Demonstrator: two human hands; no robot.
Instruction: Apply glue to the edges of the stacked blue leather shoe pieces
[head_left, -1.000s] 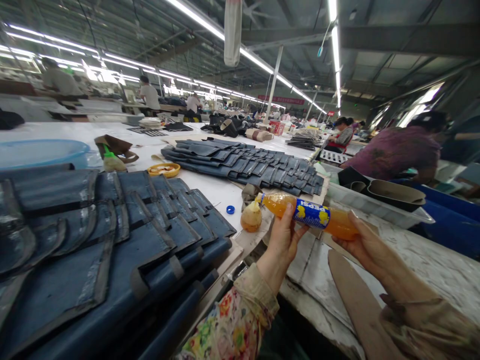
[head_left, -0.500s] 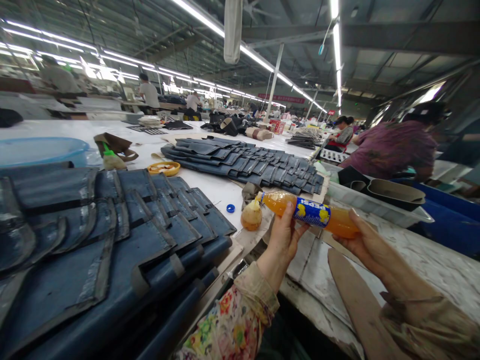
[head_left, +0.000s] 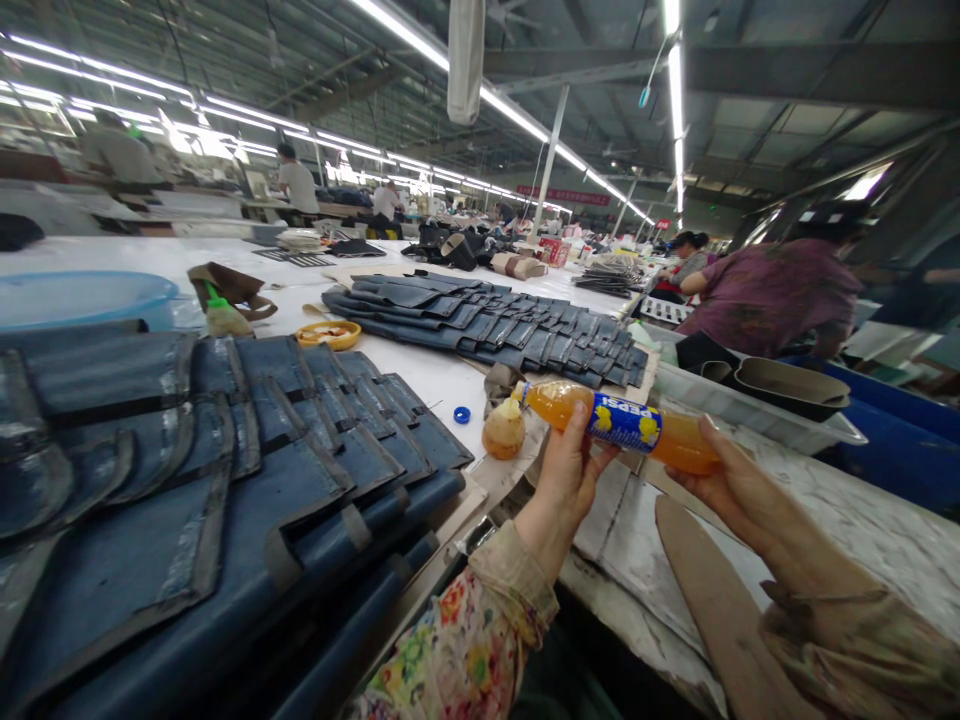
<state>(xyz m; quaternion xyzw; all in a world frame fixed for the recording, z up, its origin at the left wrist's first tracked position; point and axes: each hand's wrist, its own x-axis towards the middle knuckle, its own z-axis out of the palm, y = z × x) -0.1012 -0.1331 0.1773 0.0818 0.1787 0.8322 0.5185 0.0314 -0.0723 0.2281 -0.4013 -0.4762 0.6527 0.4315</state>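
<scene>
Both my hands hold a plastic drink bottle (head_left: pixel 626 422) of orange liquid with a blue label. It lies nearly sideways, its open neck to the left and slightly higher than its base. My left hand (head_left: pixel 566 465) is closed round the part near the neck, and my right hand (head_left: pixel 727 485) grips the base end. Just left of the bottle mouth stands a small round squeeze bottle (head_left: pixel 503 432) with a yellowish tip; whether the two touch I cannot tell. A blue cap (head_left: pixel 462 415) lies on the white table (head_left: pixel 427 375).
Stacked dark blue panels with black edging (head_left: pixel 300 450) cover the left side; another stack (head_left: pixel 487 325) lies behind. A yellow dish (head_left: pixel 328 335), a green-tipped bottle (head_left: pixel 225 315) and a light-blue basin (head_left: pixel 82 300) stand beyond. At right are a clear tray (head_left: pixel 757 405) and a seated person (head_left: pixel 780 285).
My hands and the bottle stay almost in place. The person in purple at right has shifted slightly, and an arm shows at their left side.
</scene>
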